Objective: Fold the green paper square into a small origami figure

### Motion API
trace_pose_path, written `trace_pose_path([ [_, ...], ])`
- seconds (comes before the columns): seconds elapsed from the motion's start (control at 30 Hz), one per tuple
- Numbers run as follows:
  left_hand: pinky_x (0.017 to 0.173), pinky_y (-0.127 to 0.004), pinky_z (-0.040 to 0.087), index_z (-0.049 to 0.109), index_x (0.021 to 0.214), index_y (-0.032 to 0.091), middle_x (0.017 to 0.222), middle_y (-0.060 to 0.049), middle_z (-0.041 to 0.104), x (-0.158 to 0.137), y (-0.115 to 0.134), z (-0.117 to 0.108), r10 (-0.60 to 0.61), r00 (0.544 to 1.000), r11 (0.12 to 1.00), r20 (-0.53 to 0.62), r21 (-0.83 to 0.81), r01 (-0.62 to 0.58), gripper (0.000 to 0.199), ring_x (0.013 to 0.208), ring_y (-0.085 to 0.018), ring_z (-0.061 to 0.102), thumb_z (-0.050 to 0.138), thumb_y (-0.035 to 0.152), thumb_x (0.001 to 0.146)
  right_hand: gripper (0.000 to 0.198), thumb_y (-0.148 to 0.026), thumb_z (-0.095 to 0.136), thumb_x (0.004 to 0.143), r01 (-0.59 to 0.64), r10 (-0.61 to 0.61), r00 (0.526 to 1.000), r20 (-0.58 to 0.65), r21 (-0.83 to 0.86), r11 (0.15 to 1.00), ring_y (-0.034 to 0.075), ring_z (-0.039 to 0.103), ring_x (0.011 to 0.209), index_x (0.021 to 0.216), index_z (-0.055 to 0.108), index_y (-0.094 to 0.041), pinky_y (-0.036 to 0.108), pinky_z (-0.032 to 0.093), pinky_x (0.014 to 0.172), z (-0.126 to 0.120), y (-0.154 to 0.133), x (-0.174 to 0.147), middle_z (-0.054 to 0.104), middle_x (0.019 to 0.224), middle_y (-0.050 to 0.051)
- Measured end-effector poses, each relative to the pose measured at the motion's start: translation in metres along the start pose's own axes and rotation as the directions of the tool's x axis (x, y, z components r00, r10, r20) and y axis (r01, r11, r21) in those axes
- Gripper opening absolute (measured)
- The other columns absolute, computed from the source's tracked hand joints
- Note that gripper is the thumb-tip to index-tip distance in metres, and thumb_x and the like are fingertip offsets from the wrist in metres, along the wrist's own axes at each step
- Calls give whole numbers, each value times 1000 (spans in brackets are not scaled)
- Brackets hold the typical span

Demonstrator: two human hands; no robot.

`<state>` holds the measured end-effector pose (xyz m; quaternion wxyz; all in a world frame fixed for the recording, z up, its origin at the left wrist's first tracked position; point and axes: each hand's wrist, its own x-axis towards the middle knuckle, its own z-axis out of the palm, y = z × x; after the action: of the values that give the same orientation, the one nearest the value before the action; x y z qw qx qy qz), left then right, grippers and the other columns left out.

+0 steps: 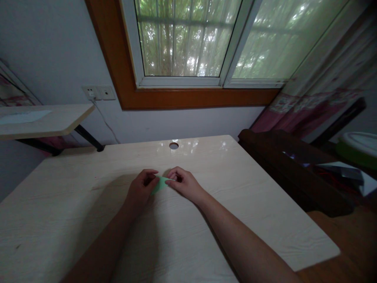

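Observation:
Between my two hands is a small piece of light green paper (160, 185), roughly triangular in the part that shows. My left hand (143, 188) pinches its left side between thumb and fingers. On the other side, my right hand (184, 183) grips the paper's right corner with thumb and curled fingers. Both hands are just over the pale wood-grain table (235, 228), towards its far half. Fingers cover the paper's edges, so its full outline and any folds are hidden.
A round cable hole (174, 146) lies near the table's far edge. At the left, a raised shelf (59, 122) stands on black legs. A wall socket (98, 93) with a plugged cable is behind. Right of the table is a dark wooden piece of furniture (294, 177) holding various items.

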<state>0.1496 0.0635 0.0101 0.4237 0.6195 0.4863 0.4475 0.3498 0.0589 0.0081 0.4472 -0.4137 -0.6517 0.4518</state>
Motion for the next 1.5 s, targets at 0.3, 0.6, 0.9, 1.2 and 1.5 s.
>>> trace_pose_path([
  [0.3,59,-22,42,61,106,19,77,0,62,1,-2,0,-12,1000,997,-14,-77,11,30,66,-13,57,65,36,82,16,-30,68,82,-12,13,1000,-12,85,996,10,49,63,91,62,-19,22,38,58,0,2,1,59,73,-2],
  [0.6,66,-25,46,46,131,22,76,2,65,-4,6,2,-3,984,999,177,45,-5,58,68,-14,61,70,34,79,17,-31,68,82,4,1,999,-49,99,995,11,52,64,91,62,-19,22,39,59,-1,3,1,63,76,0],
  [0.9,74,-31,51,44,131,20,72,3,63,-1,4,2,16,992,998,123,-60,-9,52,72,-17,67,63,32,84,23,-35,66,84,-15,19,995,-94,39,999,12,54,65,99,59,-19,24,43,60,-1,0,1,62,76,0],
  [1.2,65,-25,43,51,127,23,72,4,64,-4,7,2,42,994,977,105,204,-63,49,64,-14,60,65,30,81,36,-26,69,80,40,-43,999,-19,-114,993,12,56,66,115,59,-23,23,42,63,2,-2,0,61,74,-4],
  [1.5,69,-28,49,53,121,21,71,5,59,1,0,-1,13,1000,999,-24,40,-12,44,68,-15,65,66,34,81,32,-25,68,78,-19,24,966,-259,19,1000,15,61,71,107,54,-21,28,47,69,-2,4,6,66,77,-1],
])
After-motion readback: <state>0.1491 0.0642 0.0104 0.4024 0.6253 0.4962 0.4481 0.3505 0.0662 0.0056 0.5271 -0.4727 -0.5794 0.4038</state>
